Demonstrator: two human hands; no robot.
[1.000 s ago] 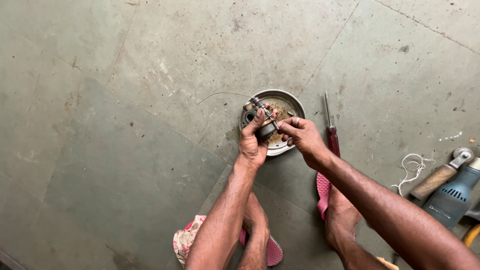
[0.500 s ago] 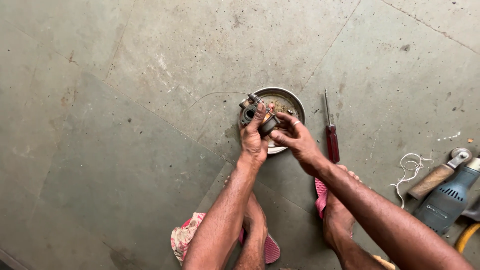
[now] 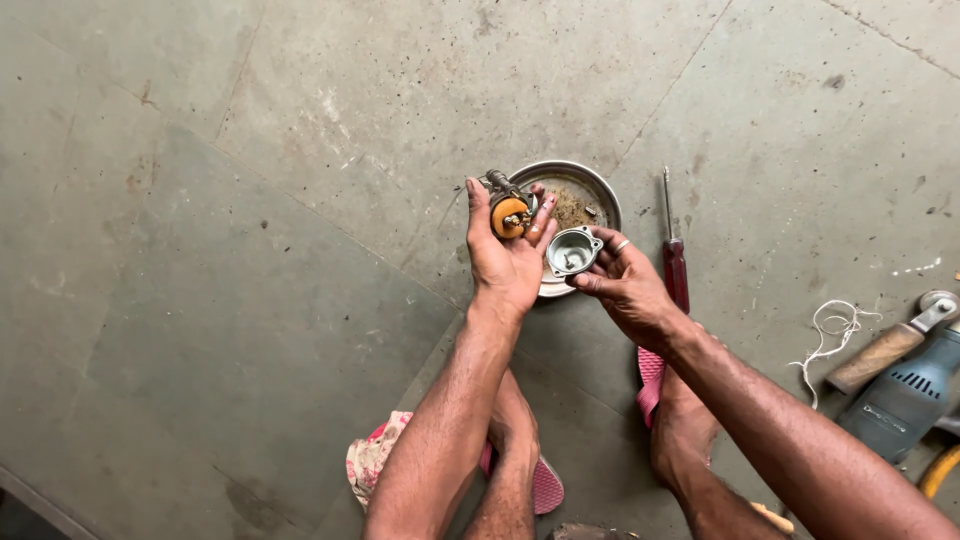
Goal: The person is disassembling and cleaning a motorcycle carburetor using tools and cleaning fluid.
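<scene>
My left hand (image 3: 505, 262) grips a small metal carburettor body (image 3: 508, 207) turned up so that its orange float shows. My right hand (image 3: 625, 285) holds a small round metal bowl (image 3: 572, 251), open side up, just to the right of the body and apart from it. Both hands hover over a round steel dish (image 3: 598, 190) with dirty residue in it, which sits on the concrete floor.
A red-handled screwdriver (image 3: 675, 255) lies right of the dish. At the far right lie a wooden-handled tool (image 3: 890, 345), a blue power tool (image 3: 910, 395) and a loose white string (image 3: 830, 330). My feet in pink sandals (image 3: 545, 485) and a cloth (image 3: 375, 455) are below.
The bowl has come off the carburettor body; my right hand has drawn it down and to the right, and the orange float is now uncovered.
</scene>
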